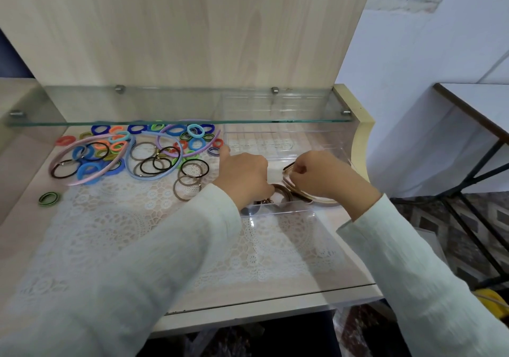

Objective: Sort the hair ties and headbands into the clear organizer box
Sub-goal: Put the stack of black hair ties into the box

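The clear organizer box stands on the right of the lace-covered table. Both hands are inside its near end. My right hand pinches a beige and brown headband that lies partly in the box. My left hand is curled over brown hair ties in the box; what its fingers hold is hidden. A pile of coloured hair ties with a pink headband, a blue headband and a purple headband lies to the left.
A glass shelf juts out over the back of the table and over the box's far end. One green hair tie lies alone at the left. The table's front edge is near. A second table stands at the right.
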The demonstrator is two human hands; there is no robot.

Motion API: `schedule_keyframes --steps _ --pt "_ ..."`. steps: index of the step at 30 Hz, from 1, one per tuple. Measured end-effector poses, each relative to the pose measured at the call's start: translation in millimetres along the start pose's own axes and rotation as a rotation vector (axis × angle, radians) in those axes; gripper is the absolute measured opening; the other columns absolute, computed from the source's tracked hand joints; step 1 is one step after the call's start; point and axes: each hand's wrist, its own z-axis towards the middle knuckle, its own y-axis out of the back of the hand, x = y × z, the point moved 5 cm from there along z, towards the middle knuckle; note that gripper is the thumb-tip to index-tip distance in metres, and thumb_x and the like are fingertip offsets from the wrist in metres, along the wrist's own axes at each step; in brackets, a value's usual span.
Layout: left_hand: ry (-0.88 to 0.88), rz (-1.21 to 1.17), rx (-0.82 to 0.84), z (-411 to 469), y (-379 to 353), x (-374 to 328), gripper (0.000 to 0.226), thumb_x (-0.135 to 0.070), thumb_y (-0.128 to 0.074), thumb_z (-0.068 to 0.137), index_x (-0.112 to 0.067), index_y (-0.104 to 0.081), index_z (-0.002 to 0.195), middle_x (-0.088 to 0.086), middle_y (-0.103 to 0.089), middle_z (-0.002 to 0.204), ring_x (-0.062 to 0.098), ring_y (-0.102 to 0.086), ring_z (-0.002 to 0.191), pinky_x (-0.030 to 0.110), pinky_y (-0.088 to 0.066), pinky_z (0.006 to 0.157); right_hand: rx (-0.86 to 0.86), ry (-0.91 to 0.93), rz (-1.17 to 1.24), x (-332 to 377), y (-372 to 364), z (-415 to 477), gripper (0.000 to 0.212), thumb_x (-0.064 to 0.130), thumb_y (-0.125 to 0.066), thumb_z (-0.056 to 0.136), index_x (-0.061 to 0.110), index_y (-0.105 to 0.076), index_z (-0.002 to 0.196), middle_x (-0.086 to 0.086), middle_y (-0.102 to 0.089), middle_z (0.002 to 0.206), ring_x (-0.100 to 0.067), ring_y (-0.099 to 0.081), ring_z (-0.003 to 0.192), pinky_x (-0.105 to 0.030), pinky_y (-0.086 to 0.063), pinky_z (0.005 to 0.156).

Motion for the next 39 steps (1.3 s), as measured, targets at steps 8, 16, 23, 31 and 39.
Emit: schedule_keyframes --steps 8,16,23,31,39 --pt "-0.014 0.02 -0.028 3.7 0.6 -3.7 0.017 -0.038 -0.062 0.087 -0.023 -0.064 0.094 -0.004 -0.068 0.089 0.019 -0.059 0.095 0.047 -0.014 0.106 0.071 -0.06 -0.111 2.8 -11.5 0.0 0.008 0.019 -0.05 0.087 0.014 -0.056 0.088 -0.001 -0.052 0.073 -0.02 -0.05 0.068 -0.027 -0.038 0.058" --pt "-0.006 -0.004 -0.037 6.8 -2.7 -0.3 0.011 -0.031 -0.061 0.088 -0.022 -0.067 0.093 -0.004 -0.069 0.088 0.019 -0.06 0.093 0.048 -0.014 0.107 0.075 -0.094 -0.01 -0.1 -12.7 3.8 0.014 0.016 -0.046 0.087 0.013 -0.058 0.093 -0.003 -0.065 0.081 -0.021 -0.06 0.074 -0.029 -0.047 0.063" --pt "-0.004 -0.023 -0.074 5.1 -4.5 1.0 0.013 -0.035 -0.062 0.086 -0.024 -0.068 0.088 -0.006 -0.069 0.082 0.018 -0.062 0.089 0.048 -0.014 0.107 0.109 -0.094 -0.03 -2.9 -17.8 7.0 0.015 0.016 -0.048 0.083 0.012 -0.062 0.086 -0.004 -0.063 0.073 -0.021 -0.057 0.066 -0.027 -0.045 0.058" --pt "-0.003 -0.068 -0.092 1.3 0.3 -0.2 0.018 -0.031 -0.054 0.09 -0.023 -0.07 0.086 -0.006 -0.069 0.079 0.017 -0.061 0.085 0.048 -0.016 0.107 0.122 -0.09 -0.013 -5.2 -16.1 7.2 0.013 0.016 -0.05 0.081 0.015 -0.063 0.081 -0.003 -0.069 0.077 -0.023 -0.066 0.077 -0.038 -0.057 0.075" --pt "0.024 -0.112 -0.029 1.7 7.8 15.5 0.031 -0.026 -0.041 0.094 -0.021 -0.071 0.09 -0.004 -0.066 0.078 0.016 -0.053 0.08 0.05 -0.013 0.114 0.118 -0.088 0.014 -9.2 -14.2 5.6 0.021 0.011 -0.051 0.077 0.014 -0.07 0.069 -0.004 -0.071 0.071 -0.025 -0.068 0.075 -0.041 -0.058 0.074"
